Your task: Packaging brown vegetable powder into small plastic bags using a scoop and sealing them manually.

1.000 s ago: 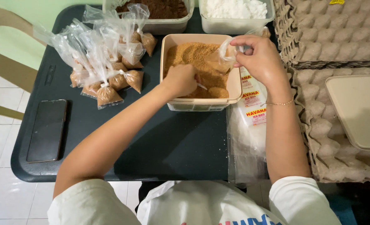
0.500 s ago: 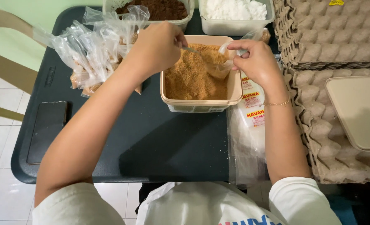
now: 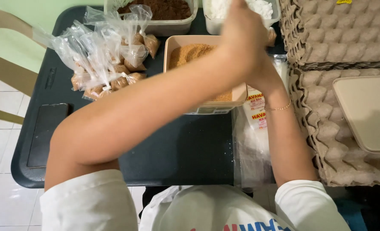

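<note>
Filled bags (image 3: 108,55) lie left of the brown-sugar tub (image 3: 198,55); crossing left hand (image 3: 243,36) hides right hand (image 3: 264,75); neither hand's grip can be told.

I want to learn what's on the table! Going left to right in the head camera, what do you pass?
Phone → filled bags → tub of brown sugar → egg trays → beige lid.

The beige tub (image 3: 175,42) of brown sugar (image 3: 190,53) sits upright on the table, partly hidden by arms.
</note>
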